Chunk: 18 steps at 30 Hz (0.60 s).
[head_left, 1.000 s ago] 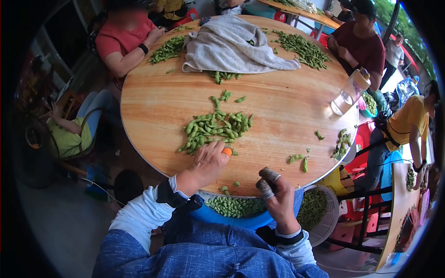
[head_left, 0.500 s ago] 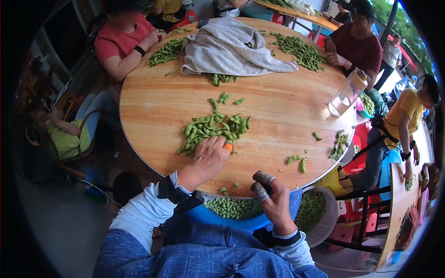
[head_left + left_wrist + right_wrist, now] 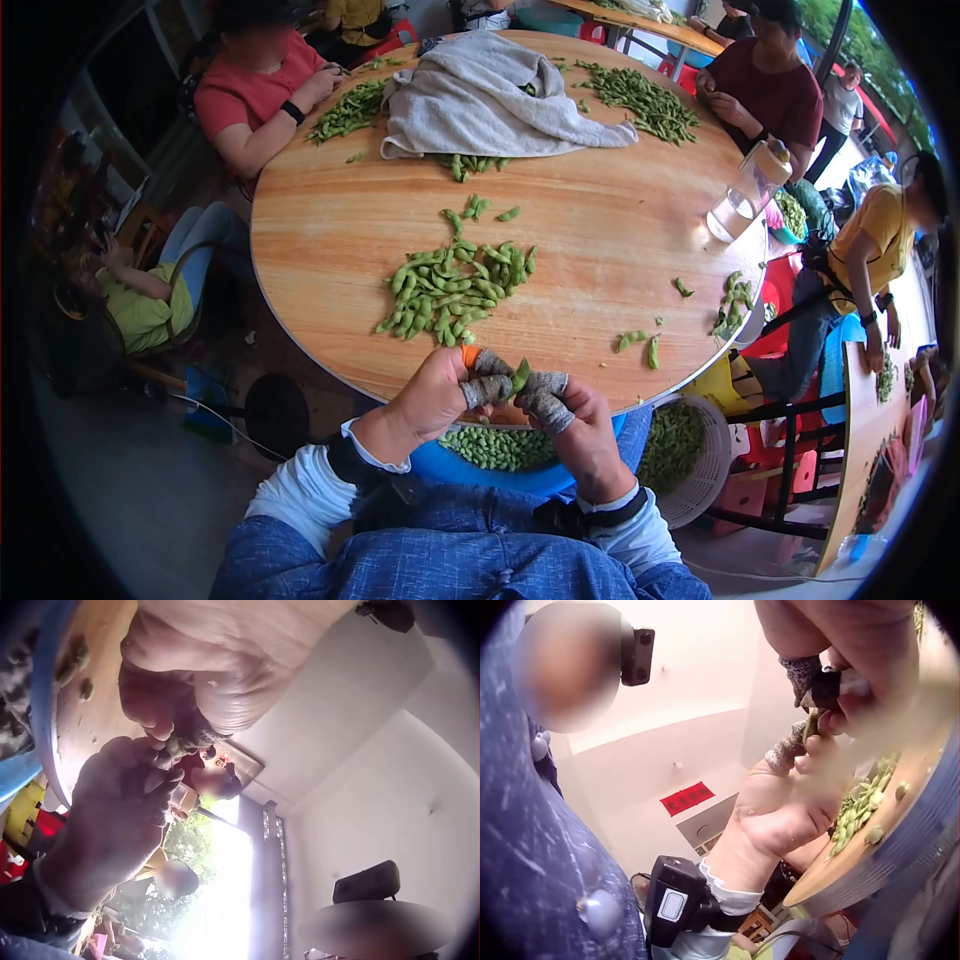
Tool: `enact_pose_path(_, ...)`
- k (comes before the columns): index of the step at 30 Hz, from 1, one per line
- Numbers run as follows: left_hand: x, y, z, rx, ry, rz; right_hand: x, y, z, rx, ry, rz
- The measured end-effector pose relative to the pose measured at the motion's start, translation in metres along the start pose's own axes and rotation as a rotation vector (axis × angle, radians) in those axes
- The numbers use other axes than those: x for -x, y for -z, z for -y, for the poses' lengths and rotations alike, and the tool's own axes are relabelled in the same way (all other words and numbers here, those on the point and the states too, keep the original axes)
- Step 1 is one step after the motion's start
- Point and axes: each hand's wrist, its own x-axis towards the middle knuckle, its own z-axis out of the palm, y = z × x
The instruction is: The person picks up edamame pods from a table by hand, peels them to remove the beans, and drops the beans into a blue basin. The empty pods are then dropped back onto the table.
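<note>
Over the table's near edge, my left hand (image 3: 425,402) and right hand (image 3: 588,440) meet, thumbs and forefingers wrapped in grey tape. Between the fingertips is a green soybean pod (image 3: 520,375), pinched from both sides. It also shows in the right wrist view, where the pod (image 3: 810,726) stands between the taped fingers. An orange band circles one left finger. In front of the hands lies a loose pile of soybean pods (image 3: 450,285). Directly below, shelled beans (image 3: 495,447) fill a blue basin (image 3: 450,470) tucked against the table's edge.
The round wooden table (image 3: 330,250) carries a grey cloth (image 3: 480,100) over more pods, and a water bottle (image 3: 745,200) at right. A few pods (image 3: 735,305) lie near its right edge. A white basket (image 3: 705,480) of pods stands at my right. Other people sit around.
My left hand has drawn back from the pile toward me with a pod. My right hand has shifted left, and both now meet at the pod above the basin.
</note>
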Motion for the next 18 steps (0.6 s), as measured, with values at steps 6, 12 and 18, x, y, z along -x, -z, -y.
enact_pose_path(6, 0.0057, -0.0062, -0.0006, -0.041, 0.016, 0.003, 0.0053, 0.0019, -0.0014, -0.032, -0.049, 0.001)
enact_pose_path(12, 0.0056, -0.0056, 0.0022, -0.082, -0.022, 0.044, 0.0069, 0.0007, 0.0017, -0.023, -0.032, -0.002)
enact_pose_path(18, 0.0074, -0.0106, 0.0009, -0.062, -0.025, 0.025, 0.0092, 0.0005, 0.0008, -0.052, -0.013, -0.006)
